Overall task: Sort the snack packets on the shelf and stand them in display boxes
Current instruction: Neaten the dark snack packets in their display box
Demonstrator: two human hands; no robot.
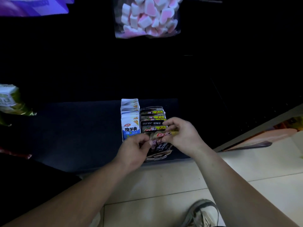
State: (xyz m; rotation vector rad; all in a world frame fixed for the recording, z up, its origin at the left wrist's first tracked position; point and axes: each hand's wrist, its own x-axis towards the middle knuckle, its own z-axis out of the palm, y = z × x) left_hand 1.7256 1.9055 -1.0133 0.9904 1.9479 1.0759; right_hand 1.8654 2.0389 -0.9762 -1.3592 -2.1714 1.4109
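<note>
On the dark bottom shelf (73, 136) two rows of snack packets stand upright side by side. The left row is white and blue packets (130, 119). The right row is dark packets with yellow tags (152, 119), standing in a display box (158, 158) whose front edge shows low down. At the front of that box both hands hold one dark packet (161, 142). My left hand (133, 153) pinches its left edge. My right hand (182, 133) pinches its upper right corner.
A clear bag of pink and white marshmallows (146, 17) hangs above. A purple bag (32, 5) is at top left and a green and white packet (9, 102) at the left edge. A pale tiled floor (164, 185) lies below, with my shoe (202, 213) on it.
</note>
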